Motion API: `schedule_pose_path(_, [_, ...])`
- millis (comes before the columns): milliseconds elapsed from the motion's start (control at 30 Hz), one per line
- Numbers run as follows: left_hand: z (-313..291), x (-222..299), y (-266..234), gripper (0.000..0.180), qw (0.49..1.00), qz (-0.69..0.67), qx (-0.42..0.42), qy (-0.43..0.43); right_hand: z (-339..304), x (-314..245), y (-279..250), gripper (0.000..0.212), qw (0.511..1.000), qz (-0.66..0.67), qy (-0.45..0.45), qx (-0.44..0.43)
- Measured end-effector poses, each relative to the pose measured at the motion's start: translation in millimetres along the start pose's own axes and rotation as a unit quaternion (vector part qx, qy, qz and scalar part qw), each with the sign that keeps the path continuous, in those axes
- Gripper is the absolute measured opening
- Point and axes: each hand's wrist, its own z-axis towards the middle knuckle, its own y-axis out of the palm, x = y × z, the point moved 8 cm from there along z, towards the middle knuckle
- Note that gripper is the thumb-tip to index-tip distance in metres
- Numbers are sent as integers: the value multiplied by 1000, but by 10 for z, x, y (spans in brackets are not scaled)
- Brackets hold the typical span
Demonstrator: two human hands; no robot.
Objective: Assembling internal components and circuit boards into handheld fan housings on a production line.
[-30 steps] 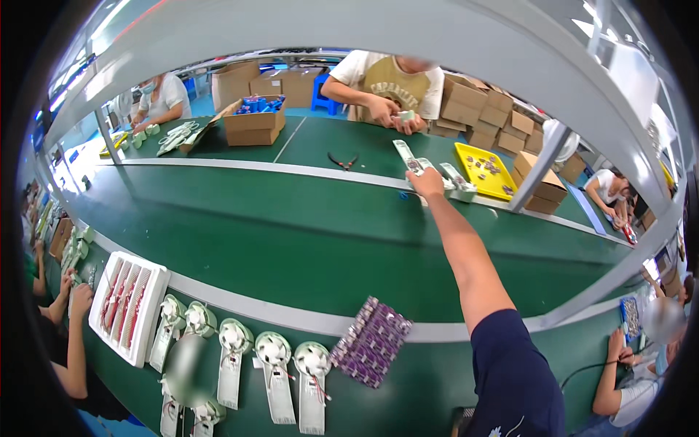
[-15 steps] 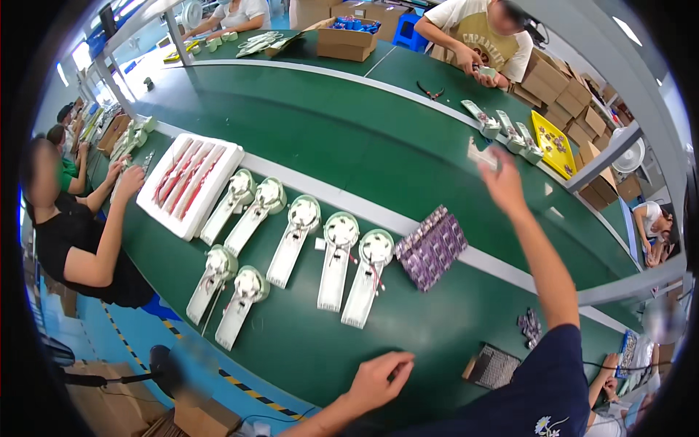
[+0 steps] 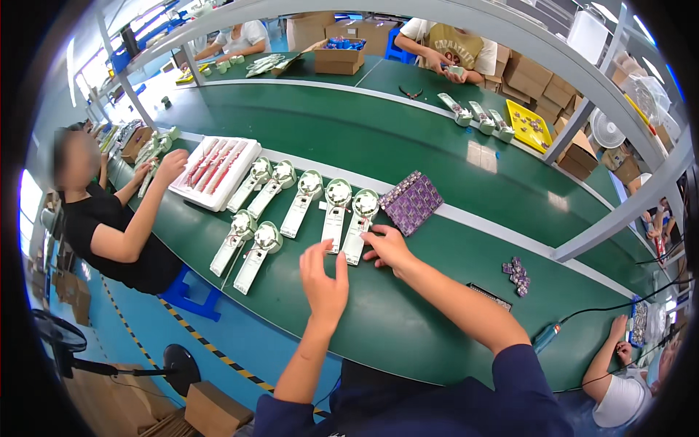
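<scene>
Several pale green-and-white plastic housings with round heads and long flat handles lie on the green table. My right hand (image 3: 393, 251) is at the right edge of the rightmost housing (image 3: 357, 237), thumb and fingers apart; whether it touches is hard to tell. By the lower end of the neighbouring housing (image 3: 333, 226), my left hand (image 3: 324, 280) is raised with its fingers spread and nothing in it. Just right of the row lies a stack of purple circuit boards (image 3: 415, 205). Two more housings, one of them this housing (image 3: 258, 256), lie nearer me on the left.
A white foam tray (image 3: 247, 156) holds red-and-white wired parts. Small purple pieces (image 3: 517, 275), a dark perforated tray (image 3: 489, 295) and a teal corded tool (image 3: 547, 337) lie to the right. A metal frame post (image 3: 619, 197) rises there. Co-workers sit left, across and right.
My right hand has come back from over the far green surface to the rightmost housing. The left hand has moved forward and its fingers have spread. My view has shifted.
</scene>
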Motion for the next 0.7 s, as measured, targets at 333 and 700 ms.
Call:
schedule_pose_path(333, [-164, -635, -881, 26, 988, 130, 83, -2, 208, -44, -7, 56, 995, -81, -60, 18])
schedule_pose_path(700, [940, -2022, -1397, 42, 964, 124, -233, -21, -1242, 581, 1268, 41, 978, 119, -46, -164])
